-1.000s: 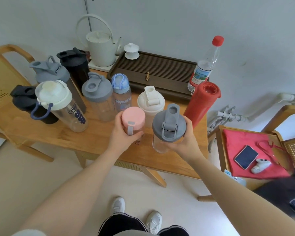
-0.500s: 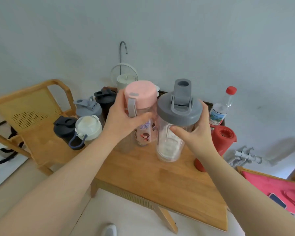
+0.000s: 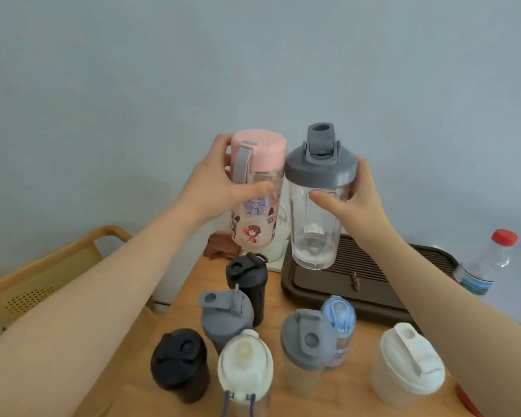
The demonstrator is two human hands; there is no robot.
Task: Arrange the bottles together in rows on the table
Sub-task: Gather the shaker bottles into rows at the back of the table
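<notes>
- My left hand (image 3: 214,188) had its grip wrapped around the pink-lidded clear bottle with cartoon stickers (image 3: 254,194), thumb across the front, holding it upright in the air above the far end of the wooden table (image 3: 358,335).
- My right hand (image 3: 355,200) gripped the clear shaker bottle with a grey flip-top lid (image 3: 318,200) just under its lid; that bottle also hung upright, clear of the table.
- The two raised bottles sat side by side, their lids touching or nearly so; I could not tell which.
- Below them stood the rest on the table: a tall black bottle (image 3: 248,288), a grey bottle with a raised cap (image 3: 226,319), a squat black bottle (image 3: 179,364), a white-lidded bottle with a blue cord (image 3: 244,368), a grey-lidded clear shaker (image 3: 307,344), a blue-lidded small bottle (image 3: 339,323) just behind it, and a frosted white shaker (image 3: 408,365).
- A dark brown slatted tray (image 3: 382,278) lay at the back, with a red-capped plastic water bottle (image 3: 484,266) to its right.
</notes>
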